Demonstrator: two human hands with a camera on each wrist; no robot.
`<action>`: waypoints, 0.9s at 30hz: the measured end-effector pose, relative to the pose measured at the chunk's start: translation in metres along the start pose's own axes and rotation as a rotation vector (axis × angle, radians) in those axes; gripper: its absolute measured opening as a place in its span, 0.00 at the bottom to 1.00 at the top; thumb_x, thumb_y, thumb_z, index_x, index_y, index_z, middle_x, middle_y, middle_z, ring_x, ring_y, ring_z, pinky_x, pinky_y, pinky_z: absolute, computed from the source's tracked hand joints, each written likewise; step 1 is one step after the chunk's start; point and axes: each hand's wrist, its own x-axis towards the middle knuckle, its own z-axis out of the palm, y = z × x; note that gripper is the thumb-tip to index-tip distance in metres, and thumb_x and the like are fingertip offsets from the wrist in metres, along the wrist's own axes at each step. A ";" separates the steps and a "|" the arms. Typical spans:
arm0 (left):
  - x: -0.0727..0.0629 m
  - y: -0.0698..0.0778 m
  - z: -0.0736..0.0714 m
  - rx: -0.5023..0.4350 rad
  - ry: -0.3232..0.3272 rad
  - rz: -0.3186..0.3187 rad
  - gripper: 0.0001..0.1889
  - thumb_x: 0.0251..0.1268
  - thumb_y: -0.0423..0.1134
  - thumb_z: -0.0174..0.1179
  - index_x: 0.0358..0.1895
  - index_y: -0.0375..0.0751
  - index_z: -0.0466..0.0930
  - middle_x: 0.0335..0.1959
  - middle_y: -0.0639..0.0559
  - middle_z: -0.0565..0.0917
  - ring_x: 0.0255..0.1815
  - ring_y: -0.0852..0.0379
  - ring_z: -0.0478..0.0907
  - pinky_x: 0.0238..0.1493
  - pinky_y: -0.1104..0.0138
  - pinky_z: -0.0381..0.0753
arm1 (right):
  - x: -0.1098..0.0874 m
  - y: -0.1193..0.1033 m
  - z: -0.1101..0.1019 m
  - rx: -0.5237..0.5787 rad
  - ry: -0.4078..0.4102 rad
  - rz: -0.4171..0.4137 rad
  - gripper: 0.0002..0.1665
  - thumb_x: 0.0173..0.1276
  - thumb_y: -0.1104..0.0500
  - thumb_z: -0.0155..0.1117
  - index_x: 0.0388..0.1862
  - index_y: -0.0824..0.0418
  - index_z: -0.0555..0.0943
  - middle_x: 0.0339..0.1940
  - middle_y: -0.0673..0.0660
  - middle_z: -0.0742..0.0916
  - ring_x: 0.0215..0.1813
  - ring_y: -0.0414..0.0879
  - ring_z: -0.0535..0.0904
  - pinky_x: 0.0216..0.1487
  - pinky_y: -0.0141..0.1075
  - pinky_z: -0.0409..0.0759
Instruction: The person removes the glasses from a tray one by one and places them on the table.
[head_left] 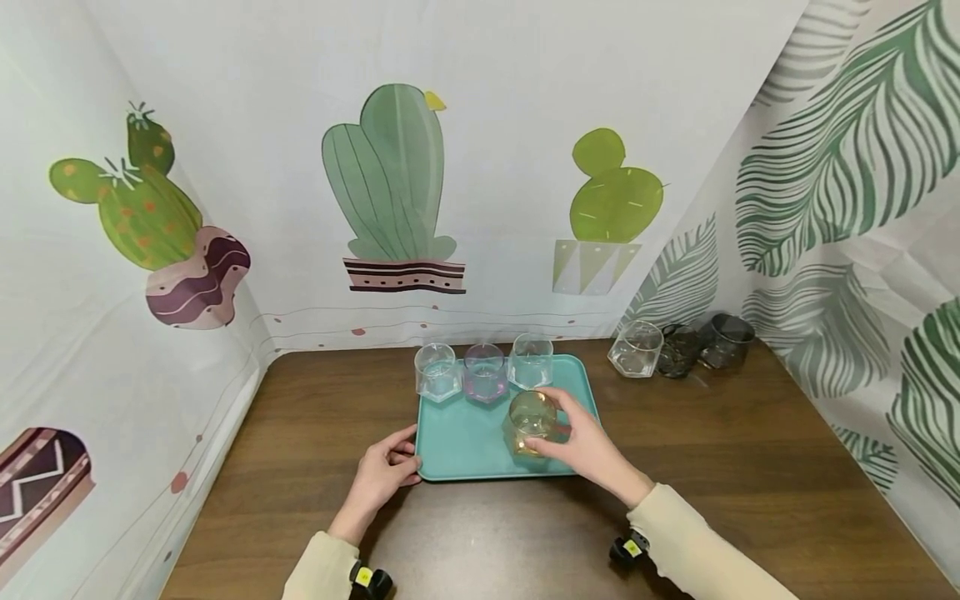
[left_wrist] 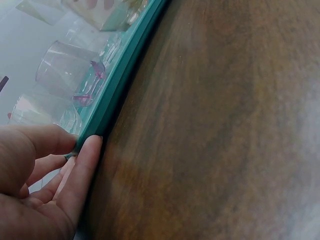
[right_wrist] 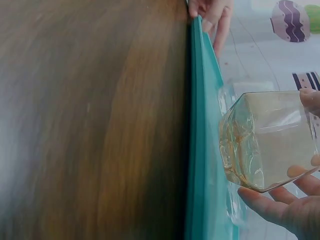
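Observation:
My right hand (head_left: 588, 446) grips an amber-tinted glass (head_left: 531, 412) by its sides, over the front right part of a teal tray (head_left: 461, 446). In the right wrist view the glass (right_wrist: 280, 135) shows a thick faceted base; I cannot tell whether it touches the tray. My left hand (head_left: 381, 472) pinches the tray's front left corner, thumb and fingers about the rim (left_wrist: 112, 97). Along the tray's back stand a clear glass (head_left: 437, 371), a pink-purple glass (head_left: 485, 372) and another clear glass (head_left: 531, 362), all upright.
On the wooden table (head_left: 480, 542), right of the tray, a clear glass (head_left: 636, 350) and two dark glasses, one smoky (head_left: 679, 350) and one grey (head_left: 726, 342), stand near the back. A printed cloth wall (head_left: 510, 167) borders the table's back and sides.

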 end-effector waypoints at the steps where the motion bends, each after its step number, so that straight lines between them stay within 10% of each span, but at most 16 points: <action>1: 0.000 0.000 0.000 0.001 0.001 -0.003 0.29 0.63 0.19 0.63 0.70 0.28 0.75 0.45 0.36 0.79 0.35 0.58 0.81 0.33 0.64 0.92 | -0.002 0.001 -0.004 -0.011 0.015 0.001 0.44 0.61 0.58 0.82 0.73 0.60 0.71 0.65 0.62 0.81 0.65 0.60 0.78 0.60 0.52 0.87; 21: -0.001 0.002 0.000 0.008 0.007 -0.010 0.29 0.62 0.18 0.62 0.69 0.29 0.76 0.44 0.38 0.79 0.35 0.56 0.81 0.33 0.63 0.92 | -0.034 0.020 -0.089 -0.155 0.205 0.055 0.43 0.63 0.64 0.79 0.74 0.63 0.69 0.66 0.69 0.79 0.67 0.64 0.76 0.56 0.54 0.88; 27: -0.001 0.001 0.001 0.016 0.006 -0.013 0.29 0.62 0.18 0.63 0.69 0.29 0.76 0.44 0.37 0.79 0.35 0.55 0.81 0.33 0.63 0.92 | -0.043 0.026 -0.112 -0.205 0.274 0.075 0.43 0.62 0.66 0.79 0.74 0.65 0.69 0.63 0.68 0.80 0.64 0.46 0.77 0.52 0.24 0.85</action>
